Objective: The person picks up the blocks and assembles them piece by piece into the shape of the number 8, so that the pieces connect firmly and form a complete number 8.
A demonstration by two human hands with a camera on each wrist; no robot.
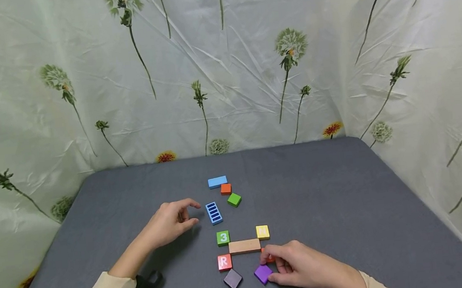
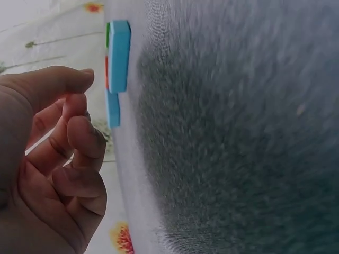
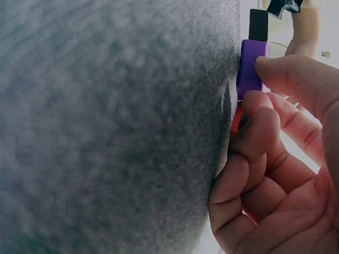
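Observation:
My left hand [image 1: 170, 221] hovers just left of a light-blue block with dark bars [image 1: 214, 213], its fingers loosely bent. In the left wrist view a gap separates those fingers from the blue block [image 2: 120, 55]. My right hand [image 1: 299, 265] pinches a purple square block [image 1: 263, 274] between thumb and index finger at the near right. The purple block [image 3: 252, 69] lies on the cloth in the right wrist view. A red-orange block [image 1: 269, 255] is partly hidden behind the right index finger. A dark grey block [image 1: 233, 279] lies left of the purple one.
A wooden plank [image 1: 244, 246] lies between a green "3" block [image 1: 223, 238], a yellow block [image 1: 262, 232] and a red "R" block [image 1: 225, 262]. Farther back are a plain blue block [image 1: 217, 182], an orange block [image 1: 225, 189] and a green block [image 1: 234, 200]. Grey cloth [image 1: 323, 190] covers the table.

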